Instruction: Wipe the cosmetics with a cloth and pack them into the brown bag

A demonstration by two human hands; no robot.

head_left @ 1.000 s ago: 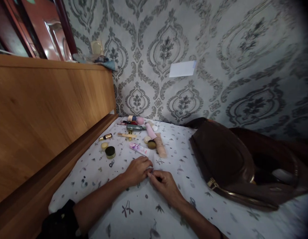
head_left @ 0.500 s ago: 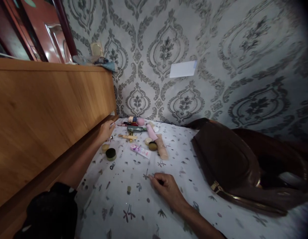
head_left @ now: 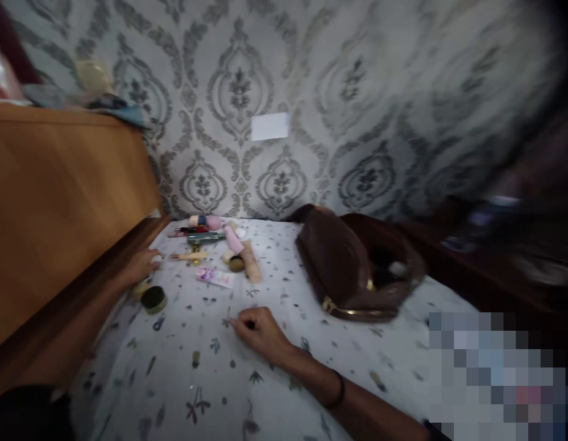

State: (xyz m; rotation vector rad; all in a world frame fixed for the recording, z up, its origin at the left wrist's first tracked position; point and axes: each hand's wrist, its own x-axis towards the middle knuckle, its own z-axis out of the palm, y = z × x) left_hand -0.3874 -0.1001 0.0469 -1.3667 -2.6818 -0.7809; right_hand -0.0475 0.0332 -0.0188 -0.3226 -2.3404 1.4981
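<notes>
My left hand (head_left: 144,266) rests at the left edge of the white patterned sheet (head_left: 275,392), close to the wooden panel. Motion blurs its fingers, so their grip is unclear. Just below it sits an open round jar (head_left: 154,299) with a dark inside, beside a yellowish lid (head_left: 141,289). My right hand (head_left: 261,334) lies on the sheet with fingers curled and thumb against forefinger; whatever may be in the pinch is hidden. Beyond it are a white-and-purple tube (head_left: 215,277), a beige tube (head_left: 251,262), a pink tube (head_left: 233,239) and a green bottle (head_left: 205,237).
A brown handbag (head_left: 332,263) stands unzipped on the right, near the wall. The wooden panel (head_left: 68,184) borders the left side. A white card (head_left: 270,126) is on the patterned wallpaper. The lower right corner is pixelated.
The view has swung to the right, so everything sits further left and more shows beyond the handbag. My left hand has come slightly nearer to the jar; my right hand stays in place.
</notes>
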